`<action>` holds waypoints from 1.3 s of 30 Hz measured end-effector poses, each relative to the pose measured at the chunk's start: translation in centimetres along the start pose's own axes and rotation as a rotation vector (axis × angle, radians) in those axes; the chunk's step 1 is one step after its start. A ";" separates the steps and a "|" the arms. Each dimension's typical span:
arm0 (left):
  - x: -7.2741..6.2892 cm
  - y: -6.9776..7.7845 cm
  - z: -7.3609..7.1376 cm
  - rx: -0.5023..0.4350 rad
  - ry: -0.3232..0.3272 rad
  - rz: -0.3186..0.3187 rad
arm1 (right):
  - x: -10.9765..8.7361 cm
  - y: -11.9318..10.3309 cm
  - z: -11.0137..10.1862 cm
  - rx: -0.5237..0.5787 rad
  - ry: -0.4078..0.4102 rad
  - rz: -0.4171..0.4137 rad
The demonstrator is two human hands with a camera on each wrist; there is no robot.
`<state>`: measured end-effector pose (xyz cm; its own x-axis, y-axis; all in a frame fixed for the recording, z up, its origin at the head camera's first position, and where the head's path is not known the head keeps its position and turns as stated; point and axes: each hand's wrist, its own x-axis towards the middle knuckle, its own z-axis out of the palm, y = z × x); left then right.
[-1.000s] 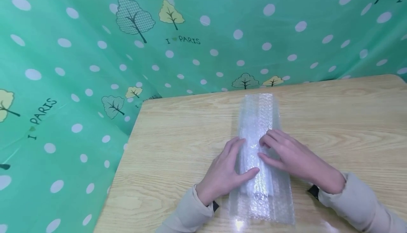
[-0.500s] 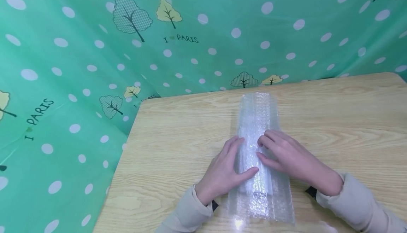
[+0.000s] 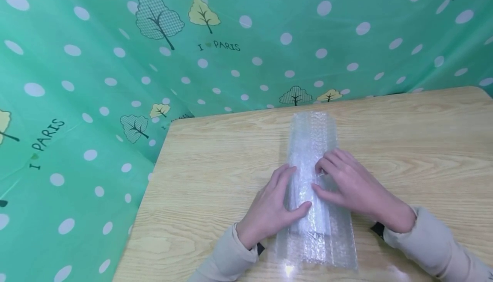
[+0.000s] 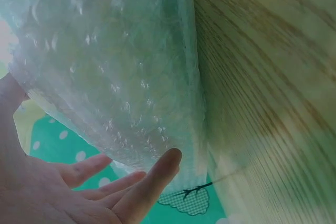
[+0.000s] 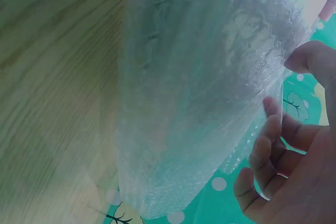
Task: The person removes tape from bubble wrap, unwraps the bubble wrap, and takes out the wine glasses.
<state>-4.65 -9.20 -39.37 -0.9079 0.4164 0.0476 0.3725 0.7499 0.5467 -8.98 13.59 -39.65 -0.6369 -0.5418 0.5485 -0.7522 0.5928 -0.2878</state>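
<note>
Lifting a little, the right hand (image 3: 348,181) has carried its bent fingers slightly farther toward 12 o'clock than half a second ago, its thumb staying low on the wrap (image 3: 304,190); a thin edge of film shows beside those fingers now. To me that reads as work on the top layer, the wrap itself having hardly shifted. It lies lengthwise on the table (image 3: 215,166), running from 12 to 6, with the right hand at its 3 o'clock and the left hand (image 3: 269,207) at its 8. The left isn't gripping: its fingers lie fairly straight along the side, thumb spread over the top. The right's fingers are curled, but with the film murky around the tips I can't tell whether it pinches anything. The wrap is clear, bubbled and glinting, whiter down its creased middle, flat and sheer toward 6 o'clock. Beneath it runs pale, streaky wood grain with a glossy spot; toward 12 hangs a green cloth (image 3: 231,87), dotted white.
</note>
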 end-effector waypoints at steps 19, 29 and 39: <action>0.0 -0.2 -0.1 -0.007 -0.002 -0.002 | 0.0 -0.3 -0.3 0.037 -0.089 0.143; -0.3 0.0 -0.4 0.007 0.015 -0.001 | -0.2 -0.1 -0.2 0.052 -0.203 0.253; -0.3 0.1 -1.1 0.014 0.039 -0.002 | -0.3 0.2 -0.1 0.038 -0.221 0.249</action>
<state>-4.54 -9.82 -38.44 -0.9156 0.3943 0.0794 0.3729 0.7582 0.5349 -8.94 13.96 -39.78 -0.8199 -0.5020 0.2751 -0.5722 0.7030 -0.4224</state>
